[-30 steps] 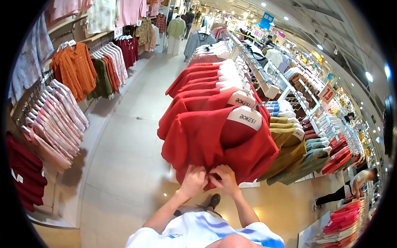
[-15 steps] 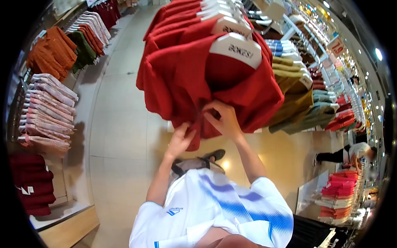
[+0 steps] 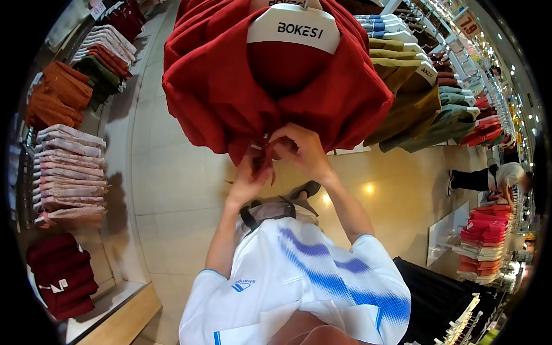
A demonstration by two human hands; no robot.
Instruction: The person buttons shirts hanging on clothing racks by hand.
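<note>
A red shirt [image 3: 213,86] faces me on a white hanger [image 3: 294,29] printed "BOKESI", at the front of a row of similar red garments. My left hand [image 3: 248,179] is closed on the lower front edge of the shirt, its fingers pinching the fabric. Right beside it, my right hand [image 3: 305,152] has its thumb and fingers curled onto the same front opening. Small light spots, like buttons, show between the fingertips. Folds of red cloth hide part of the fingers.
Mustard shirts [image 3: 405,80] and green shirts [image 3: 454,118] hang to the right. Pink patterned garments [image 3: 72,178] hang at left above folded maroon clothes [image 3: 62,276]. A person [image 3: 509,175] bends over a rack at far right. Tiled floor [image 3: 172,190] runs along the left.
The shirt's front edges have come together between my hands, and its hanger appears larger and more face-on. My hands have moved slightly up in view.
</note>
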